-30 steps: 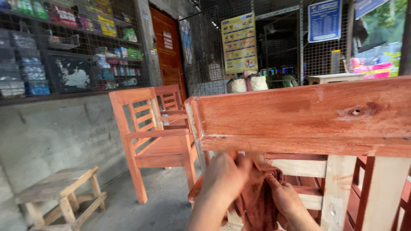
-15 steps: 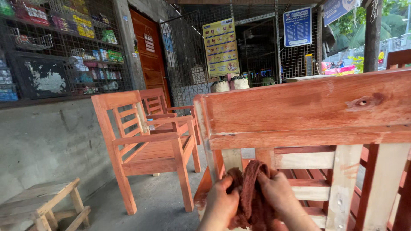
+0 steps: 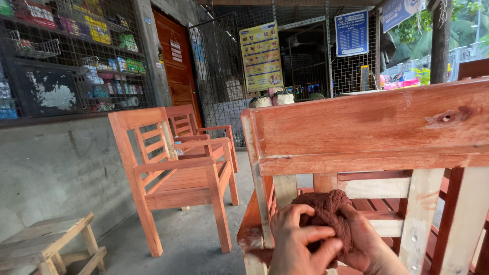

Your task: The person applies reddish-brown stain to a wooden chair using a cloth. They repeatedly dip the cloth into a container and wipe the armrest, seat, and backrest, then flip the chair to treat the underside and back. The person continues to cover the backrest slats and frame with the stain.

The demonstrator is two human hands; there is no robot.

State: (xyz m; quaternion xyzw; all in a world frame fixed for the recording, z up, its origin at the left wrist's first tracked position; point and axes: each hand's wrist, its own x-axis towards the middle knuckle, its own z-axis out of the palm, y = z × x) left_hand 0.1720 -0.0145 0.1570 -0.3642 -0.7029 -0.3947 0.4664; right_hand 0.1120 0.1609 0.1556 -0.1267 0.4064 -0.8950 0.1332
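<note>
I see both hands together low in frame, clamped on bunched brown rag (image 3: 328,211). Left hand (image 3: 298,239) wraps front, right hand (image 3: 369,244) cups side. Rag sits right against back slats of half-stained wooden bench (image 3: 367,132). Orange chair (image 3: 173,173) stands well left.

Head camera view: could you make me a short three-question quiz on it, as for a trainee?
1. True or false: both hands grip the reddish-brown cloth.
2. What stands at far left, low down? A) pale wooden stool B) metal bucket C) bicycle
3. Fill in: the slats just behind the cloth, under the stained top rail, are mostly bare, ____ wood.

Key:
1. True: left hand and right hand bunch it between them.
2. A, the pale wooden stool.
3. Unstained; the orange chair is fully coloured.
</note>
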